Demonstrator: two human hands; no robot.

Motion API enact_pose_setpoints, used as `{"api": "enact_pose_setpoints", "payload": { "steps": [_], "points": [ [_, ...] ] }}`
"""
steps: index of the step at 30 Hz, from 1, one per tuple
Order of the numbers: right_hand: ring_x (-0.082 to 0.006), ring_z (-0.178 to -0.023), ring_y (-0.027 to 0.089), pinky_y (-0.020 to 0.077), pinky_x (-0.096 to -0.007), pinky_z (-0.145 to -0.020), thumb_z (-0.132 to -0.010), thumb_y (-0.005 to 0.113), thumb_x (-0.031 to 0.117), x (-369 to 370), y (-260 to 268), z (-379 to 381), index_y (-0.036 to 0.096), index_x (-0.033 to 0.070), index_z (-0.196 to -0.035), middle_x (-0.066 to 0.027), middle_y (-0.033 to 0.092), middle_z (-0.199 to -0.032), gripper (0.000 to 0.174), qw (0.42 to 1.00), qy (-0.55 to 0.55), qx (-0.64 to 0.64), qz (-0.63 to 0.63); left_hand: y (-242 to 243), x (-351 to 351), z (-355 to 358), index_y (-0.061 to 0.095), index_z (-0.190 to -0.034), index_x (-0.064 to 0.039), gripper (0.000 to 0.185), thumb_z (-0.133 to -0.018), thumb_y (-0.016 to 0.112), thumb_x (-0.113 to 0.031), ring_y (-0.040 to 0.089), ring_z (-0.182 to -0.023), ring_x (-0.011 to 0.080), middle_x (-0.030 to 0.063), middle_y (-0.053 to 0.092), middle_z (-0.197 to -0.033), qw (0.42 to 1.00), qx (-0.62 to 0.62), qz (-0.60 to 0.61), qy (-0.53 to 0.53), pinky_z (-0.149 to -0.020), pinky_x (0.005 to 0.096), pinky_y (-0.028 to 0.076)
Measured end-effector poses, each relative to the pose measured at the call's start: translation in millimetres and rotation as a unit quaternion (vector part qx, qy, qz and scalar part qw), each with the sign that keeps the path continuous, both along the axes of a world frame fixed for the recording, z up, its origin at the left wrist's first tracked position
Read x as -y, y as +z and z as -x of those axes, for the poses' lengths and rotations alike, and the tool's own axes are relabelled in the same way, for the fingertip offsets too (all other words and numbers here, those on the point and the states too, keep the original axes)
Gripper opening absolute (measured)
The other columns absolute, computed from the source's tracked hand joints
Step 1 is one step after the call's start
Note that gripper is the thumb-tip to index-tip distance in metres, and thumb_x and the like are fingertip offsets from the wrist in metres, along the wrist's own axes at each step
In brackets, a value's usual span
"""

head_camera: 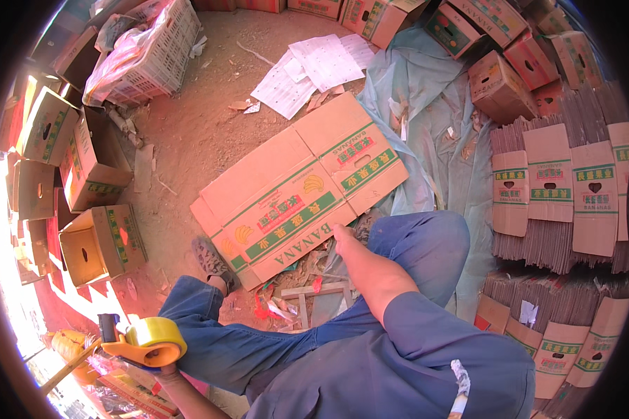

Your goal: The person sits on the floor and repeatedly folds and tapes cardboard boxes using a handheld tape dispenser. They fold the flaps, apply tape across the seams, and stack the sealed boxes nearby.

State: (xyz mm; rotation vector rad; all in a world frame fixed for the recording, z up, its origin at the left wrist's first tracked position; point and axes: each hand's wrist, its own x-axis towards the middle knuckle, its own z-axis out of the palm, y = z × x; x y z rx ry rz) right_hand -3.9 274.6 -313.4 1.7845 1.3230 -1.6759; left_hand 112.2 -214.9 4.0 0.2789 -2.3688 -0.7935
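Observation:
A flattened cardboard banana carton (293,194) lies slantwise in front of me, its printed side up. At its near edge, my right hand (342,238) grips the cardboard; most of the fingers are hidden under it. My left hand (165,371), at lower left and well apart from the carton, holds an orange tape dispenser (145,352) with a roll of yellow packing tape (156,332). The dispenser hides most of that hand. My shoes (214,262) are by the carton's near edge.
Open cartons (102,243) stand at left, below a white plastic crate (154,57). Flattened cartons (550,183) are stacked at right. Printed sheets (327,63) and a bluish plastic sheet (414,68) lie beyond. Near my legs are a small wooden frame (314,289) and scraps.

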Motion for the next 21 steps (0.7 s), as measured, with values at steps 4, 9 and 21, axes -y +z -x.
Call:
{"api": "enact_pose_setpoints", "payload": {
  "steps": [4, 9, 21],
  "points": [
    [-0.0335, -0.144, 0.035, 0.0235, -0.0567, -0.114, -0.087, 0.069, 0.031, -4, -7, 14, 0.044, 0.011, -0.149, -0.0164, 0.034, -0.160, 0.070, 0.996, -0.039, -0.004, 0.084, -8, 5, -6, 0.031, -0.153, -0.011, 0.067, -0.100, 0.057, -0.042, 0.049, -0.129, 0.0231, 0.0080, 0.045, -0.144, 0.955, 0.012, -0.272, 0.115, -0.109, 0.0438, 0.043],
    [-0.0335, -0.148, 0.032, 0.0147, -0.0541, -0.120, -0.089, 0.068, 0.040, -8, -69, 0, 0.046, 0.016, -0.149, -0.0115, 0.037, -0.159, 0.068, 0.991, -0.111, -0.025, 0.072, 2, -12, -6, 0.037, -0.148, -0.012, 0.061, -0.100, 0.055, -0.045, 0.053, -0.122, 0.0234, 0.0079, 0.050, -0.137, 0.886, 0.042, -0.424, 0.184, -0.106, 0.0450, 0.045],
    [-0.0246, -0.115, 0.055, 0.0378, -0.0534, -0.095, -0.089, 0.077, 0.033, 4, -4, 54, 0.047, 0.017, -0.137, -0.0041, 0.060, -0.128, 0.059, 0.973, -0.052, -0.193, 0.118, 16, -32, 19, 0.052, -0.138, -0.013, 0.053, -0.102, 0.050, -0.052, 0.063, -0.105, 0.0243, 0.0077, 0.063, -0.120, 0.808, -0.026, -0.558, 0.185, -0.099, 0.0477, 0.050]
  ]
}}
